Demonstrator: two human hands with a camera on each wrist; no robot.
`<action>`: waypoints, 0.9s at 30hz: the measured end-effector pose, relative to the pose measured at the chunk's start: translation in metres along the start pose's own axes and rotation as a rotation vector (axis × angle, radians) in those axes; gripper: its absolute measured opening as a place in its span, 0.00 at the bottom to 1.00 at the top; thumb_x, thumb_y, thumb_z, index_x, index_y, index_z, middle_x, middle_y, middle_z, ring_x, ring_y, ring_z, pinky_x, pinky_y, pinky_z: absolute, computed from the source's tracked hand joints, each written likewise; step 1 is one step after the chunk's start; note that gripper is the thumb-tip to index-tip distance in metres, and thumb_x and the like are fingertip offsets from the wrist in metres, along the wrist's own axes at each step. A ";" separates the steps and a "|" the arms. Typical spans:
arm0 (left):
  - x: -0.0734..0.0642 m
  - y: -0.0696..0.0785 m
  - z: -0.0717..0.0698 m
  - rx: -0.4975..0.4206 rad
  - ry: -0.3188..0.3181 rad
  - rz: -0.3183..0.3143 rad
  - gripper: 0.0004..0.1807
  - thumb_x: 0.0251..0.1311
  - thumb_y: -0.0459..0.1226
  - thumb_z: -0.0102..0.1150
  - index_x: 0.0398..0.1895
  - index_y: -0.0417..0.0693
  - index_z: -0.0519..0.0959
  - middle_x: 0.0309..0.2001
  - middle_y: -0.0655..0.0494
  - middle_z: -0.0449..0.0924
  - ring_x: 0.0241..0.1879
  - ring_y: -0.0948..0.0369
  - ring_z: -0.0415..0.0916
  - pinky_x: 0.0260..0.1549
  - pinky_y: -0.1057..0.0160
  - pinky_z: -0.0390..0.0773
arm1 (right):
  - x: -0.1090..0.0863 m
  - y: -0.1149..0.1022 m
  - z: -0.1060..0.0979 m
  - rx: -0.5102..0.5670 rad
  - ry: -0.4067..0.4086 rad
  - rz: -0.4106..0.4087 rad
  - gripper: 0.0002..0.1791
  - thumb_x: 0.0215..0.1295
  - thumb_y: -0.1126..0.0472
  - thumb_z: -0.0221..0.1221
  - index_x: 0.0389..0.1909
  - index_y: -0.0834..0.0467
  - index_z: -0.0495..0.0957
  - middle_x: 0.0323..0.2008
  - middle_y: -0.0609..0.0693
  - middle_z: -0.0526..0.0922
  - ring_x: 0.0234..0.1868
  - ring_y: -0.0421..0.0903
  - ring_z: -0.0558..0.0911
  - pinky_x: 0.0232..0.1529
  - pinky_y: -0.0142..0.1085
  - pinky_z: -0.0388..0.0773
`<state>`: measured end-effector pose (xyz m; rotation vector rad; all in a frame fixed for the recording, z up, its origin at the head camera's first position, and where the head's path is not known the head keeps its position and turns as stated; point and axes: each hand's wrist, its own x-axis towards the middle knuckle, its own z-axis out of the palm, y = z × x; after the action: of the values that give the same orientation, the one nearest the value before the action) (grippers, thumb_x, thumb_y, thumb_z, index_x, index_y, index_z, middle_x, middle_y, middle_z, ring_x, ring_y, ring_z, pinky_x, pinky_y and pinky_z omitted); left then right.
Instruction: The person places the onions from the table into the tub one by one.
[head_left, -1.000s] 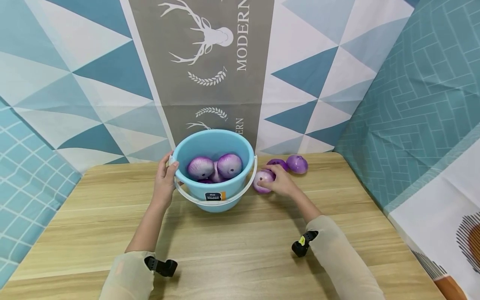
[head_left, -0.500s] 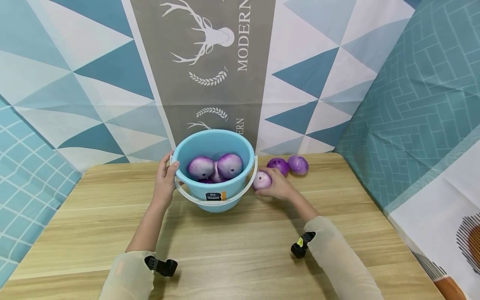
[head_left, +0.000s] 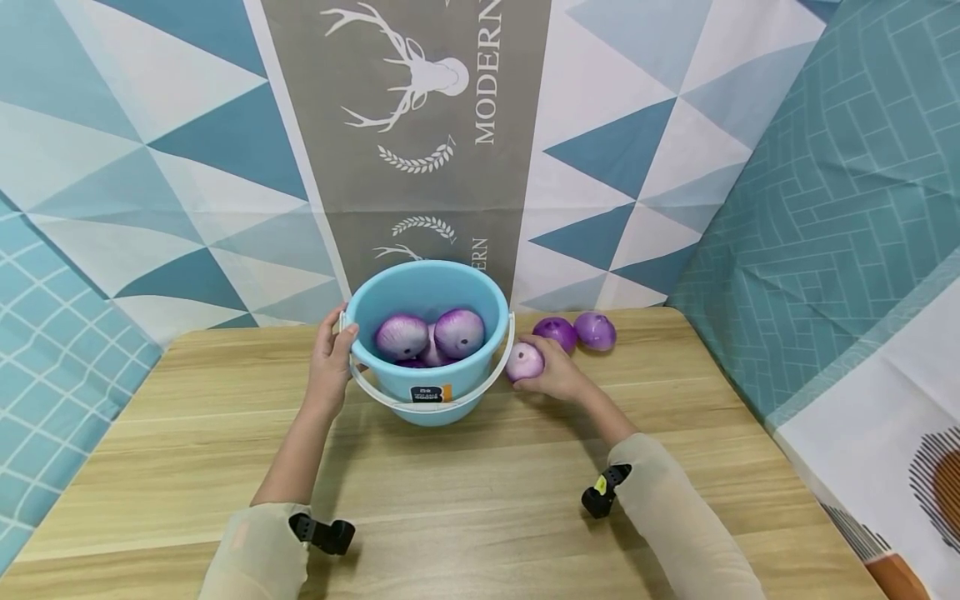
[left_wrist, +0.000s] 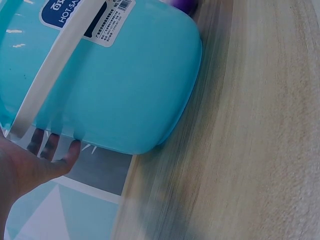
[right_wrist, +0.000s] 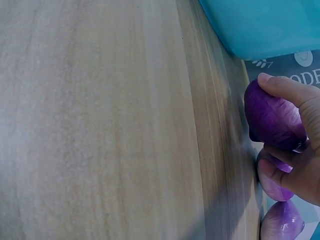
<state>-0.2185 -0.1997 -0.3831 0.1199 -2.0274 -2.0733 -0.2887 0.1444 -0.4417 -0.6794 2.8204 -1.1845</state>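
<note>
Red onion [head_left: 522, 362] pinched between thumb and curled fingers of the right hand [head_left: 556, 371], just beside a light-blue bucket [head_left: 393, 380]; left hand [head_left: 328, 360] grips the bucket's side; two more red onions [head_left: 596, 331] lie behind, on the surface [head_left: 450, 508].

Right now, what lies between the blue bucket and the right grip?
The head view shows one onion there, held by the right grip, beside the bucket.

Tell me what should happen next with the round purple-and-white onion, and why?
I'd probably lift the round purple-and-white onion up over the light-blue plastic bucket. The right hand grips it right beside the bucket, the left hand holds the bucket's other side, and similar onions lie inside.
</note>
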 end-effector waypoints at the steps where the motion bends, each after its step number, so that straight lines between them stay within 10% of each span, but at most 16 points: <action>1: 0.000 0.000 0.000 -0.001 -0.001 0.000 0.28 0.67 0.47 0.44 0.70 0.61 0.57 0.50 0.55 0.66 0.42 0.65 0.73 0.33 0.72 0.81 | 0.000 0.000 -0.001 0.001 0.007 -0.006 0.45 0.42 0.58 0.73 0.64 0.60 0.64 0.59 0.61 0.69 0.61 0.58 0.67 0.62 0.53 0.67; 27: 0.000 0.000 0.001 -0.017 0.005 -0.009 0.28 0.67 0.47 0.44 0.70 0.60 0.57 0.48 0.57 0.66 0.43 0.65 0.72 0.34 0.71 0.81 | -0.009 -0.006 -0.030 0.052 0.073 -0.034 0.44 0.42 0.57 0.74 0.62 0.60 0.65 0.59 0.59 0.70 0.60 0.56 0.69 0.63 0.53 0.67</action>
<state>-0.2183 -0.1990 -0.3831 0.1317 -2.0091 -2.0930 -0.2830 0.1648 -0.4172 -0.6981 2.8356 -1.3096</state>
